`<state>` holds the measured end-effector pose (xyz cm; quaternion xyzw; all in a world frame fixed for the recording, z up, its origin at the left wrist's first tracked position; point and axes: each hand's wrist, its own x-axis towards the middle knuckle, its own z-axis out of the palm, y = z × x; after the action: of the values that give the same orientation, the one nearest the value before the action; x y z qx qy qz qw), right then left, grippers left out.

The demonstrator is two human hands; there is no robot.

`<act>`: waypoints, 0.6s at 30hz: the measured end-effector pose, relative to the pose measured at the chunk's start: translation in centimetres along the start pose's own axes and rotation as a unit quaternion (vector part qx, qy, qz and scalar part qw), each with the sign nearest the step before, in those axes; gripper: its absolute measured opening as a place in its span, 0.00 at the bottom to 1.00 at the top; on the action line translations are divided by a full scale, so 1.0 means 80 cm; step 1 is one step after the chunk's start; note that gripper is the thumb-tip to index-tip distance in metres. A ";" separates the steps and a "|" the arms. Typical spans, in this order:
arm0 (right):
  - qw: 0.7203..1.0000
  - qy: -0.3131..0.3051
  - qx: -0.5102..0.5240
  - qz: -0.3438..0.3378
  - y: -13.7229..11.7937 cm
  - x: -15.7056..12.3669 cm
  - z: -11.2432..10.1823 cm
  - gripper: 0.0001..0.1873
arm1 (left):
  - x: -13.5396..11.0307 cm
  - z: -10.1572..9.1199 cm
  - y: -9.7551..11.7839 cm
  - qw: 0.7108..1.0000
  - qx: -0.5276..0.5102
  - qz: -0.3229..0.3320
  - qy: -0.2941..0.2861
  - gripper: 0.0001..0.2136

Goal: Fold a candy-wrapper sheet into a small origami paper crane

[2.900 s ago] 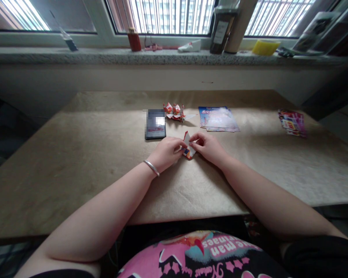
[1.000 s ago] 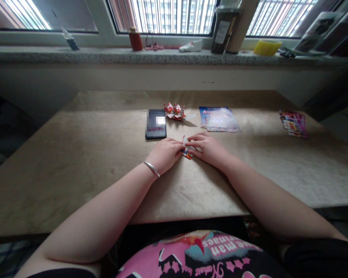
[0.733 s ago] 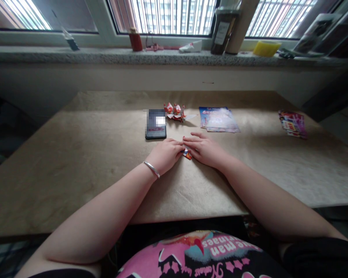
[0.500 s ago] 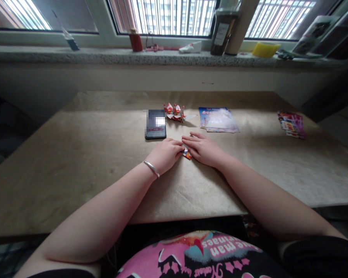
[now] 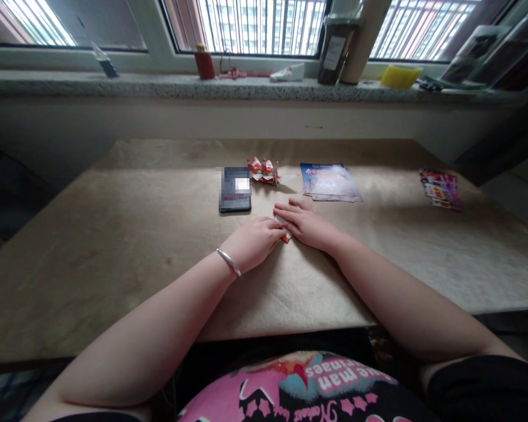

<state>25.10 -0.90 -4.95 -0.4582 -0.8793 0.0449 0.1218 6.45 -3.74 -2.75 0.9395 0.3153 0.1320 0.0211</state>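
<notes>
A small piece of folded paper (image 5: 286, 238), white with a red-orange corner, lies on the table mostly hidden under my fingers. My left hand (image 5: 257, 239), with a silver bangle on its wrist, has its fingers closed together on the paper's left side. From the right, my right hand (image 5: 308, 224) holds the paper down with its fingers laid over it. Just beyond the hands stands a red and white folded-paper piece (image 5: 264, 170) with pointed tips. To its left is a dark phone (image 5: 235, 199), its screen partly blurred out.
Blue and pink printed sheets (image 5: 332, 180) lie in a stack behind my right hand. Farther right is a fanned pile of colourful paper pieces (image 5: 440, 189). Along the granite windowsill (image 5: 149, 88) stand a red container (image 5: 205, 63), a dark jar (image 5: 334, 50) and a yellow item (image 5: 400, 76).
My left hand has shifted slightly down and toward me, its fingers sliding along the paper. Less of the paper's coloured corner shows. The right hand stays nearly in place.
</notes>
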 end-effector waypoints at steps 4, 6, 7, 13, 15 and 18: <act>1.000 -0.002 0.005 0.022 -0.003 0.001 -0.002 0.22 | 0.001 0.001 0.001 1.000 0.011 -0.002 -0.021 0.12; 1.000 -0.002 0.002 0.025 -0.005 0.001 -0.003 0.21 | 0.001 -0.001 0.002 0.999 0.022 -0.005 -0.049 0.13; 1.000 -0.001 0.002 0.024 -0.006 0.001 -0.002 0.21 | 0.000 -0.003 0.003 0.998 0.028 -0.004 -0.059 0.13; 0.999 0.032 -0.006 0.028 -0.003 -0.001 0.002 0.20 | -0.001 -0.008 0.011 0.995 0.066 -0.016 -0.069 0.13; 0.998 0.048 -0.016 0.026 -0.003 -0.001 0.002 0.19 | -0.001 -0.008 0.013 0.994 0.077 -0.019 -0.071 0.13; 0.996 0.065 -0.041 0.034 -0.006 0.000 -0.001 0.17 | 0.000 -0.009 0.016 0.994 0.079 -0.025 -0.077 0.14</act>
<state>24.74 -1.16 -4.77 -0.4942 -0.8546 -0.0168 0.1586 6.99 -4.77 -1.88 0.9373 0.3461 0.0333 -0.0258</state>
